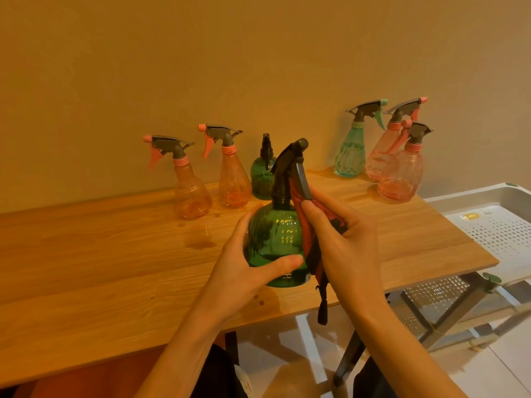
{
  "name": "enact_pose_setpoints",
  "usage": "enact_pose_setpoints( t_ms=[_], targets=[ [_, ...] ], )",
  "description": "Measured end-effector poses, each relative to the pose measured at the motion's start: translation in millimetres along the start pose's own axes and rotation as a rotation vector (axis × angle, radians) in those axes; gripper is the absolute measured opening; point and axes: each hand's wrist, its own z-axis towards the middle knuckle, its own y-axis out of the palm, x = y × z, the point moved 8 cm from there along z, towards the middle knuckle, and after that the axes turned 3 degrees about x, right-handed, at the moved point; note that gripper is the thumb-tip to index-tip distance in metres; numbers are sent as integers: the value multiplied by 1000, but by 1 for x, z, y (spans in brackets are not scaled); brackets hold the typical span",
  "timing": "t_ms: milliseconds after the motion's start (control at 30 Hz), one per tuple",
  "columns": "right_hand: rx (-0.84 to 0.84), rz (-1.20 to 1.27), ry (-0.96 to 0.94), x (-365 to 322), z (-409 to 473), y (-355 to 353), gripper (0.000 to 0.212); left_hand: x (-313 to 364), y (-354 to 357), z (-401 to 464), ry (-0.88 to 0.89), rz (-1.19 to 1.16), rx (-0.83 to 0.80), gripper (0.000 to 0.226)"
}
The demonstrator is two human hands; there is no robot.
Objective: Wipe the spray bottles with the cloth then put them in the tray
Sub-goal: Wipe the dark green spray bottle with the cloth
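Observation:
My left hand (247, 262) grips a round green spray bottle (280, 234) with a dark trigger head, lifted just above the wooden table (100, 268). My right hand (342, 242) holds a red and black cloth (311, 248) against the bottle's right side, below the trigger. A strip of the cloth hangs down past the table edge. Along the wall stand several more spray bottles: two orange ones (191, 193) (234, 179), a second green one (263, 175), a teal one (352, 150) and two pink ones (382, 156) (402, 176). The white perforated tray (505, 234) sits to the right of the table.
A wet patch (201, 239) marks the tabletop in front of the orange bottles. Under the table's right end are metal folding legs (431, 320) and a lower perforated shelf (431, 291). The wall stands close behind the bottles.

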Motion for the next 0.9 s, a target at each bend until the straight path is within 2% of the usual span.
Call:
enact_pose_setpoints(
  t_ms=[133,300,433,533,700,900],
  targets=[
    [-120,-38,-81,-10,3,5,29,-5,-5,0,-11,-36,55,79],
    [-264,-569,-634,-27,6,15,32,-5,-7,-3,-41,-125,29,79],
    [-385,-833,-839,-28,5,31,38,-3,-8,-3,-43,-137,1,83],
    [-371,-878,-860,-33,6,33,39,-1,-9,-2,-30,-151,3,84],
    [-379,-713,-814,-34,1,25,38,-2,-12,-2,-33,-177,9,85],
    [-365,-775,-856,-34,7,31,35,-5,-10,-5,-38,-170,8,89]
  ],
)
